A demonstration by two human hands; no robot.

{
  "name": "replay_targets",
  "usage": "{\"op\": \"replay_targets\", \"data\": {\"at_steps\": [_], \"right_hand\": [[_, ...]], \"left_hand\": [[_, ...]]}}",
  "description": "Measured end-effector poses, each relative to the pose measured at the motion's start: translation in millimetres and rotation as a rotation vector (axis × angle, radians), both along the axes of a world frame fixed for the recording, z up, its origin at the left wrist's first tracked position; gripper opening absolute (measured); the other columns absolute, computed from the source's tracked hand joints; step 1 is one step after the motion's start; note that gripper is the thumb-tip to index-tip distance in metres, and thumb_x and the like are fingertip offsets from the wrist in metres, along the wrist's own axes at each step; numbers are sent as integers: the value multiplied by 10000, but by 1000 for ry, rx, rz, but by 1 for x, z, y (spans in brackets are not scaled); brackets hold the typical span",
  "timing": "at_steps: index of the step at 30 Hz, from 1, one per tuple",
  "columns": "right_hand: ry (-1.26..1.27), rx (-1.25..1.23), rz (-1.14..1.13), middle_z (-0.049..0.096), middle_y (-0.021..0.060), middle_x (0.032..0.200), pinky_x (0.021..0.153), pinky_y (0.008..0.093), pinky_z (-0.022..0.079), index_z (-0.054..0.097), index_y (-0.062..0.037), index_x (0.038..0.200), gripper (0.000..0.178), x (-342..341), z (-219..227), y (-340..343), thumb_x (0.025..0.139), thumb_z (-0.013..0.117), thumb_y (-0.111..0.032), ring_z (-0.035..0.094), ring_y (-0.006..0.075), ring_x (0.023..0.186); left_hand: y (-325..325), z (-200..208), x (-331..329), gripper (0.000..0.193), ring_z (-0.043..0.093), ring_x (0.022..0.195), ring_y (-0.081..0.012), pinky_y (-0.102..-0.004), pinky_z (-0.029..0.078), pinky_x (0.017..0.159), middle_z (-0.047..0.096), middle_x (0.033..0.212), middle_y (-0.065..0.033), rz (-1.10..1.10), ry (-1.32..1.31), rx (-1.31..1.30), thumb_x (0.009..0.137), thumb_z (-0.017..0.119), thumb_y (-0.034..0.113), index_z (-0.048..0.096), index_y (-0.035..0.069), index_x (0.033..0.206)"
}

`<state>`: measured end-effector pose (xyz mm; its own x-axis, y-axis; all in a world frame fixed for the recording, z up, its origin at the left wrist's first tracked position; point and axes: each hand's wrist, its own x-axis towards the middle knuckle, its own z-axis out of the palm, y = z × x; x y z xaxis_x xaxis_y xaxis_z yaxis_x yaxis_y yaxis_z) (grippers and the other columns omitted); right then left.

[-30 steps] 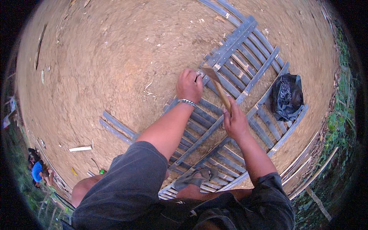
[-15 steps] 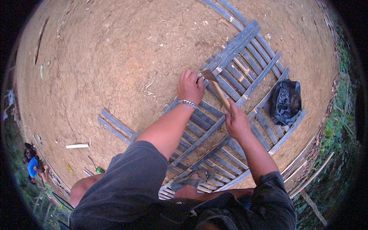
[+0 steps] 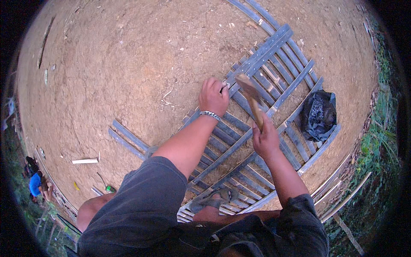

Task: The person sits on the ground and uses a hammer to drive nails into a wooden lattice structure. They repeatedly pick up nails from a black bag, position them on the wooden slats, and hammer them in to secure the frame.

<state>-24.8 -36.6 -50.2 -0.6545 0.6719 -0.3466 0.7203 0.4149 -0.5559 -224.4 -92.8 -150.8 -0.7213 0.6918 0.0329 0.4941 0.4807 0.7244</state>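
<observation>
A panel of grey bamboo slats (image 3: 274, 85) lies on bare earth, running from the lower middle to the upper right. My left hand (image 3: 214, 95), with a metal bracelet at the wrist, presses on a slat near the panel's left edge, fingers pinched on something small I cannot make out. My right hand (image 3: 265, 139) grips the wooden handle of a hammer (image 3: 250, 95), whose head is raised just right of the left hand's fingers.
A dark plastic bag (image 3: 319, 115) lies on the panel's right side. Two loose slats (image 3: 128, 139) lie to the left on the dirt, and a pale stick (image 3: 84, 161) beyond them. A person in blue (image 3: 35, 184) crouches at the far left edge. Vegetation lines the right rim.
The hammer has swung between the frames and its head now sits slightly higher and further right of my left hand. The left hand stays on the slat.
</observation>
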Motion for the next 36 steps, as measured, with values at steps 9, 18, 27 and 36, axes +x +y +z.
{"op": "replay_targets", "data": {"at_steps": [9,18,27,36], "right_hand": [[28,-60,-110,629,268,1291,958,522,517,460,-95,1462,511,-6,5,6,977,611,-147,627,474,1141],[83,-26,-124,654,295,1204,918,530,523,469,-81,1452,487,1,10,-7,997,611,-182,640,497,1093],[7,-40,-19,656,276,1219,908,527,534,442,-127,1476,525,-12,10,14,981,617,-156,646,493,1083],[-205,-76,86,637,273,1272,959,510,534,451,-116,1475,549,0,12,23,952,621,-120,642,473,1127]], "left_hand": [[1,-2,1,113,597,1026,-348,-467,514,855,612,1024,-119,6,-20,4,829,705,136,648,58,888],[-1,3,-17,334,482,1288,-377,-546,317,1123,578,1302,-177,283,145,-193,921,647,232,618,49,1199],[6,-8,-20,440,307,1478,-367,-594,162,1237,406,1494,-185,275,152,-395,957,600,209,534,69,1369],[8,-5,-23,418,294,1486,-374,-600,152,1241,393,1509,-189,268,165,-395,965,571,199,539,83,1365]]}}
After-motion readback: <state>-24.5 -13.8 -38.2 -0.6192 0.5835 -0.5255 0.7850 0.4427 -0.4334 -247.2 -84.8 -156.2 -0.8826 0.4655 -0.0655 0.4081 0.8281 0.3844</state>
